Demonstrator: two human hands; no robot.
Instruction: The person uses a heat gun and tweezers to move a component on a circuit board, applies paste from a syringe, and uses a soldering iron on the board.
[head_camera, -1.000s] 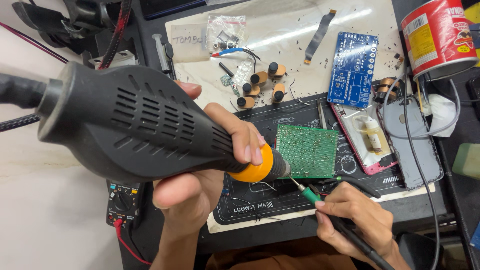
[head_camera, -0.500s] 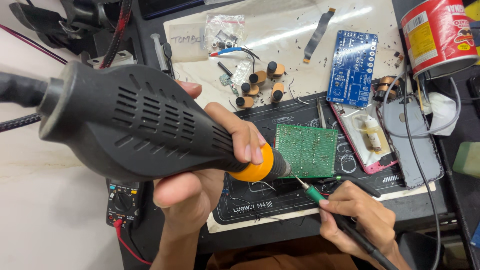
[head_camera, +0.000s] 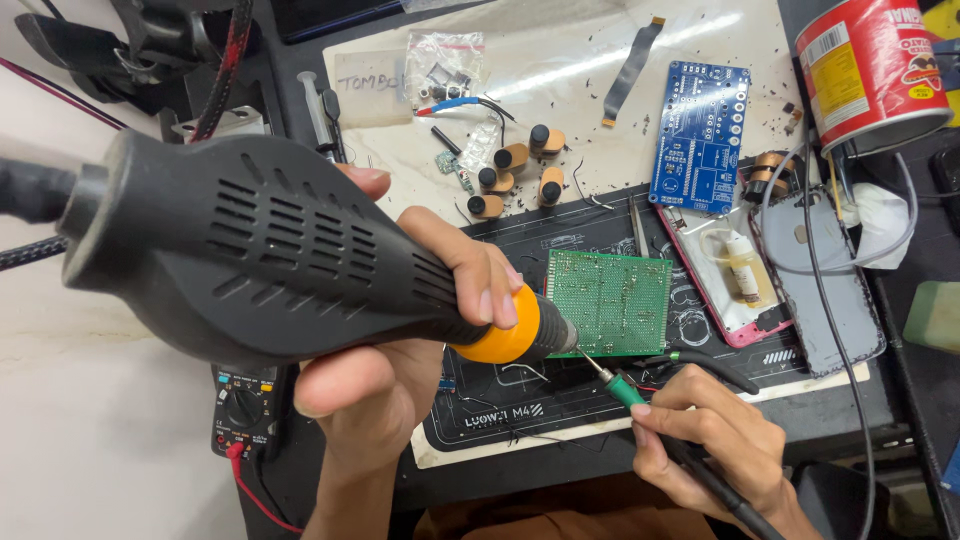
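Observation:
My left hand (head_camera: 400, 340) grips a large black hot-air tool (head_camera: 260, 260) with an orange collar; its nozzle points at the left edge of a green perforated circuit board (head_camera: 610, 300) lying on a black work mat (head_camera: 560, 400). My right hand (head_camera: 710, 440) holds a soldering iron (head_camera: 625, 388) with a green collar like a pen. The iron's metal tip touches the board's lower left corner, right beside the nozzle.
A blue circuit board (head_camera: 700, 135), several small cork-capped black cylinders (head_camera: 515, 170), a flat ribbon cable (head_camera: 630, 70) and a bag of parts (head_camera: 440, 60) lie behind. A red can (head_camera: 870, 70), an opened phone (head_camera: 770, 270) and cables sit right. A multimeter (head_camera: 240, 410) lies lower left.
My right hand slid the soldering iron up and left until its tip reached the green board's lower left corner. The hot-air tool stayed almost still.

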